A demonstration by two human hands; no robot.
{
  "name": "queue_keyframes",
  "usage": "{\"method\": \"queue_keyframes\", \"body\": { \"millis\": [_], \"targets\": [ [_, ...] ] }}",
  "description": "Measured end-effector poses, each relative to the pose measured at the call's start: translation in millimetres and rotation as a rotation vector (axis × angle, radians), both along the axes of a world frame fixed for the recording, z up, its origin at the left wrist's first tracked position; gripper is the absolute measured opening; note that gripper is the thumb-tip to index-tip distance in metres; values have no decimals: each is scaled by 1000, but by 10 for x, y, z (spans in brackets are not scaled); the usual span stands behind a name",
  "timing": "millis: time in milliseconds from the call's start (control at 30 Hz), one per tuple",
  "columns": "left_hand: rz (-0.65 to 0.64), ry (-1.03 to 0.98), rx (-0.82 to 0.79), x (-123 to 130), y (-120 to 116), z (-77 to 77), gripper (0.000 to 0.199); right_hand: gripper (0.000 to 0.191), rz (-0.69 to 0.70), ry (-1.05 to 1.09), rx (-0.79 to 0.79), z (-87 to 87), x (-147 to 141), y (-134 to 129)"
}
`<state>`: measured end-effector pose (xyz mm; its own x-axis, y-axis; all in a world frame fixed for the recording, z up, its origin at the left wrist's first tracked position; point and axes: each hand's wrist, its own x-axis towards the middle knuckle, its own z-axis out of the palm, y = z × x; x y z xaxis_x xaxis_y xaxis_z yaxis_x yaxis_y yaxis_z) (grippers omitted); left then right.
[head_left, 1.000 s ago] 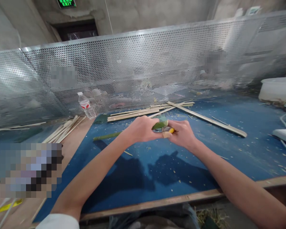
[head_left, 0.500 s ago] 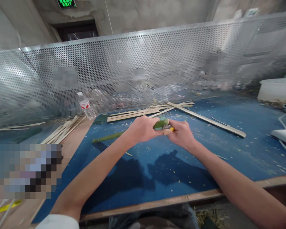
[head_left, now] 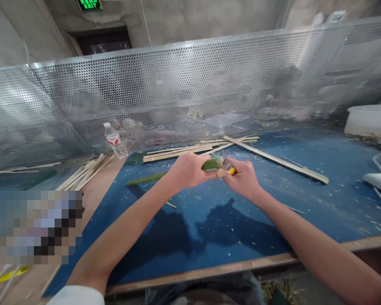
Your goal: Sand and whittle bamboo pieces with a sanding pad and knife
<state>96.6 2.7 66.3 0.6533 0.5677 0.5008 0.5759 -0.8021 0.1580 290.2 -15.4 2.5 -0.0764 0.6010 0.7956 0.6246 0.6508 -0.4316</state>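
Observation:
A green bamboo stick (head_left: 147,178) slants across the middle of the blue table mat (head_left: 209,233), and my left hand (head_left: 190,170) is wrapped round it near its right end. Just right of that end, my right hand (head_left: 241,174) is closed on a small tool with a yellow handle (head_left: 231,170). The tool's metal part lies close to the cut end of the bamboo. Both hands are above the mat and cast shadows on it. Behind them lie pale bamboo strips (head_left: 178,153) and one longer strip (head_left: 279,160).
A plastic bottle (head_left: 116,142) stands at the left by the perforated metal screen (head_left: 178,76). More strips (head_left: 81,173) lie on the wooden surface. At the right are a white tub (head_left: 368,120) and a white device with a cable (head_left: 379,182). Small shavings dot the mat.
My right hand and the tool have shifted slightly, and the tool's metal part now sits off the bamboo's end. The bamboo has moved a little, its far end slightly to the right.

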Motion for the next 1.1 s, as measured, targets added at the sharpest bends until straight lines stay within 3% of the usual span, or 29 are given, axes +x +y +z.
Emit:
{"method": "queue_keyframes", "body": {
  "millis": [267, 1100],
  "targets": [
    [-60, 128, -111, -11, 12, -9, 55, 16, 14, -201, 87, -5, 27, -14],
    [-6, 137, 38, 1, 39, -68, 59, 7, -118, -195, 143, -37, 32, 2]
  ]
}}
